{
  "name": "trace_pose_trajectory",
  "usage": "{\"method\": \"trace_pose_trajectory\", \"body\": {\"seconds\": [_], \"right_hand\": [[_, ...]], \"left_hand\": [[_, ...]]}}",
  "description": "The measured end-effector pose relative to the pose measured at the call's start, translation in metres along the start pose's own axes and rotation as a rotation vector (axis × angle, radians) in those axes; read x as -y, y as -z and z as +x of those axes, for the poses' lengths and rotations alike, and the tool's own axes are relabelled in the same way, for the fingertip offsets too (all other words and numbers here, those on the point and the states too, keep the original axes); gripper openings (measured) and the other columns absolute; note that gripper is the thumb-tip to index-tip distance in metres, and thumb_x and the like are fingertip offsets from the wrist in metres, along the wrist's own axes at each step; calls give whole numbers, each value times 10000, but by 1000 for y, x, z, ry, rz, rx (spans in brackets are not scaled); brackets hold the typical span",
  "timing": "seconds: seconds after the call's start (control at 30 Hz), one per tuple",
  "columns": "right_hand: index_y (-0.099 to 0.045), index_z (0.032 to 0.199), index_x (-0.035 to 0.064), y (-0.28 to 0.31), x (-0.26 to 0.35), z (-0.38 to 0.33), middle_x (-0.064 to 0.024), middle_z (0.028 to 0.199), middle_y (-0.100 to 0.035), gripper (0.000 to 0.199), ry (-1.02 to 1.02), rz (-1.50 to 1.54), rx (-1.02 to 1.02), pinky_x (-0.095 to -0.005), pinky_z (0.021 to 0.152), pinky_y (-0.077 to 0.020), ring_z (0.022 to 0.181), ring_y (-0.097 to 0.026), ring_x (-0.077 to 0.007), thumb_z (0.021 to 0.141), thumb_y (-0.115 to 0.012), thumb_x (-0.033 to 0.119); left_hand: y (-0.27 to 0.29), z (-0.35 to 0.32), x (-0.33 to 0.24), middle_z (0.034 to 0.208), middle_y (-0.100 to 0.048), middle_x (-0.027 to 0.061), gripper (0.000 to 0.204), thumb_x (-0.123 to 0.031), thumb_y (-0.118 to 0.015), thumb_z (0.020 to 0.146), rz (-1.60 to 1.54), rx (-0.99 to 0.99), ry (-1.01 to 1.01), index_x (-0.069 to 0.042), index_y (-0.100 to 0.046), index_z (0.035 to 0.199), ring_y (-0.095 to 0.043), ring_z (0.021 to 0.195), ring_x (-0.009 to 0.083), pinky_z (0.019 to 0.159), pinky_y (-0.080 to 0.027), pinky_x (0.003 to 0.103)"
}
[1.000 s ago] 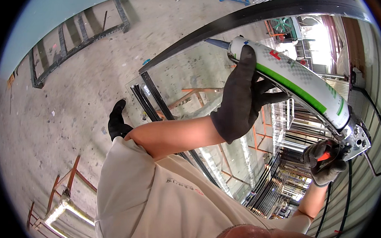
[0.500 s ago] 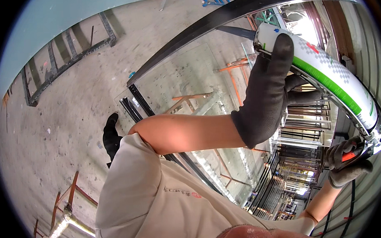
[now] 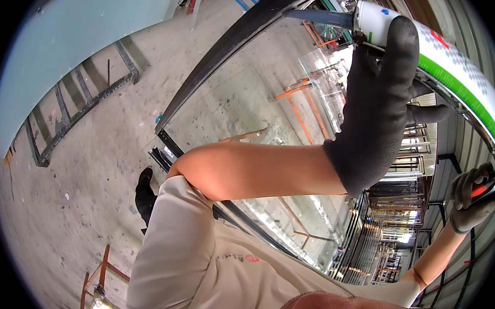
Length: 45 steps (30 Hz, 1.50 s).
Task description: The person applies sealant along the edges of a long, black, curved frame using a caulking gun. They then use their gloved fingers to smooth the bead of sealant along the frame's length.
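Observation:
My left hand (image 3: 385,87), in a dark grey work glove, is closed around the front of a caulking gun, its thumb lying on the white and green sealant cartridge (image 3: 447,54). My right hand (image 3: 471,197), gloved too, grips the handle end near an orange part (image 3: 481,188), partly cut off by the picture's dark rim. A grey nozzle (image 3: 321,18) sticks out leftward from the cartridge. Its tip meets the edge of a long black frame (image 3: 221,48), though whether sealant comes out is too small to see. Clear glass (image 3: 228,100) lies inside that frame.
Orange trestle legs (image 3: 301,111) show beneath and beyond the glass. A dark ladder-like rack (image 3: 85,109) stands on the concrete floor by a pale blue-green panel (image 3: 87,34). Racks of metal profiles (image 3: 398,197) fill the right side. An orange-brown stand (image 3: 101,277) is at lower left.
The caulking gun and both hands have shifted right in the picture, while the frame has slid left with the view. The nozzle tip stays at the frame's edge, farther from its near corner.

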State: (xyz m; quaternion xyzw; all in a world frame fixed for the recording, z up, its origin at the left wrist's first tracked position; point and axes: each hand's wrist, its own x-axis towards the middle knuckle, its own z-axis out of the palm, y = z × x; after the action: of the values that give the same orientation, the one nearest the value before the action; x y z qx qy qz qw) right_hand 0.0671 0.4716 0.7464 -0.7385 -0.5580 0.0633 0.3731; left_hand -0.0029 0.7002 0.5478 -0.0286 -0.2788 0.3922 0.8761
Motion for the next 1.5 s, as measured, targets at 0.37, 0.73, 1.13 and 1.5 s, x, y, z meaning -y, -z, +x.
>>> {"method": "trace_pose_trajectory", "body": {"seconds": [0.37,0.73,1.13,1.5], "right_hand": [[-488,1009,109,47,12,-8,47,501,-406,571,93,-25,-84,-182,364,-276,355,-333,-46,910,-578,664],[-689,1093,40,61,42,9,-31,590,-546,835,68,254,231,-259,339,-357,412,-434,-120,883,-421,802],[-519,921,73,93,25,-33,40,492,-316,404,195,44,-241,-196,449,-246,404,-223,-68,1071,-369,416],[-511,957,86,77,-2,-23,50,519,-340,423,280,47,-332,-197,431,-266,411,-268,-60,1074,-347,458]], "left_hand": [[-33,20,24,1133,-524,115,649,-621,-548,943,-16,63,-37,-63,-380,1228,-629,925,210,714,-589,409],[-57,32,52,973,-523,82,511,-570,-515,979,-23,174,-10,-79,-414,1079,-561,765,166,597,-507,358],[-86,52,60,798,-523,47,431,-514,-479,1018,8,323,-43,-96,-451,916,-486,589,117,470,-418,302],[-101,70,54,637,-523,14,455,-463,-446,1053,113,467,-97,-112,-484,767,-417,429,73,353,-336,251]]}}
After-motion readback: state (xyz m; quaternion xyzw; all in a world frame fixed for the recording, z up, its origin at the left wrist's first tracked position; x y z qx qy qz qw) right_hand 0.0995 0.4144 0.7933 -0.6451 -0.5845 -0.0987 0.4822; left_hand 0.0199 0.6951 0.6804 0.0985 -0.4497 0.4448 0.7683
